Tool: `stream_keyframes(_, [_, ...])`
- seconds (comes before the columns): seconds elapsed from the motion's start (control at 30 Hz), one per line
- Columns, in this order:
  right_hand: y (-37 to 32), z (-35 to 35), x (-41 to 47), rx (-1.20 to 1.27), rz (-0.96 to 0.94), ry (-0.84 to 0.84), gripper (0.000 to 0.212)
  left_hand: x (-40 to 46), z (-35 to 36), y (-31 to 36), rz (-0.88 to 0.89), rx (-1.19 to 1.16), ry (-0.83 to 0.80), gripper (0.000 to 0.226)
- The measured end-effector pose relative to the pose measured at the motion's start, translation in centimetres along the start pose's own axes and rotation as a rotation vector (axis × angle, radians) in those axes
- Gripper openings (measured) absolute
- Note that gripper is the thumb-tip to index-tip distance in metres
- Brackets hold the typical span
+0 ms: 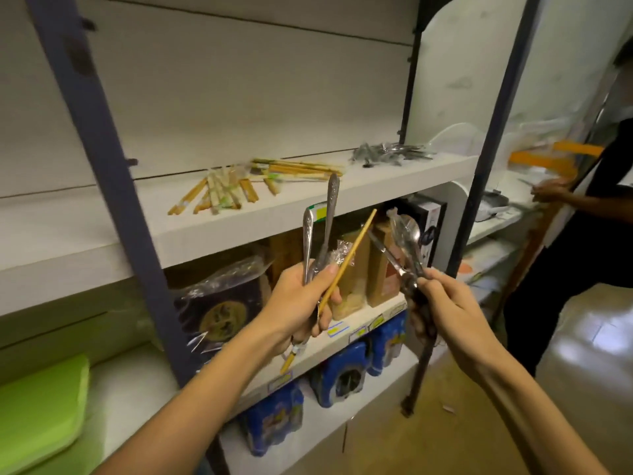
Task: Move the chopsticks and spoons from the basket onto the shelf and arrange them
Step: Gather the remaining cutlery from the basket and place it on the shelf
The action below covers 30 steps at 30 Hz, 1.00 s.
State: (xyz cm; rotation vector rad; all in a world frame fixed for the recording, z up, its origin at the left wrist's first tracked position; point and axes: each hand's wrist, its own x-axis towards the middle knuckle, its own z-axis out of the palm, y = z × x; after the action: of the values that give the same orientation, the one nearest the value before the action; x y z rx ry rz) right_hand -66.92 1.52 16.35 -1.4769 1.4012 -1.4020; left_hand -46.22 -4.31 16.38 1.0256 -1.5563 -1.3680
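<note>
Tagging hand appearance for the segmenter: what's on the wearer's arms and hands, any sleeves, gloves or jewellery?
Both forearms are bare up to the frame edge, no sleeves showing. The left hand and right hand wear no gloves; no watch, ring or bracelet is visible.

White shelf (342, 197) carries scattered chopsticks (236, 188) and piled spoons (390, 154).

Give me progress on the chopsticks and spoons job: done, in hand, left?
Done: a pile of chopsticks and a pile of spoons already lie on the white shelf, loosely heaped rather than tidy. In hand: the left hand grips metal cutlery handles and one chopstick; the right hand holds wrapped spoons. Left: shelve these and straighten the piles. The basket is out of view, so its remaining contents are unknown.
</note>
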Motion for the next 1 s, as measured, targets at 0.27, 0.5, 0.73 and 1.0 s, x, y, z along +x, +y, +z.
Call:
stream_keyframes(0.27, [-0.9, -3.0, 11.1, 0.098, -0.092, -0.007, 0.025, 11.3, 2.1, 5.3, 0.045, 0.033, 0.104, 0.041])
stream_keyframes(0.5, [-2.5, -6.5, 24.6, 0.064, -0.135, -0.023, 0.022, 24.3, 1.5, 11.0, 0.04, 0.014, 0.233, 0.027])
stream_keyframes(0.73, [-0.4, -10.2, 35.5, -0.079, -0.162, -0.008, 0.025, 34.3, 0.9, 12.3, 0.024, 0.17, 0.308, 0.014])
stream_keyframes(1.0, [3.3, -13.1, 44.8, -0.293, -0.226, -0.121, 0.023, 42.2, 1.1, 10.6, 0.102, 0.733, 0.426, 0.011])
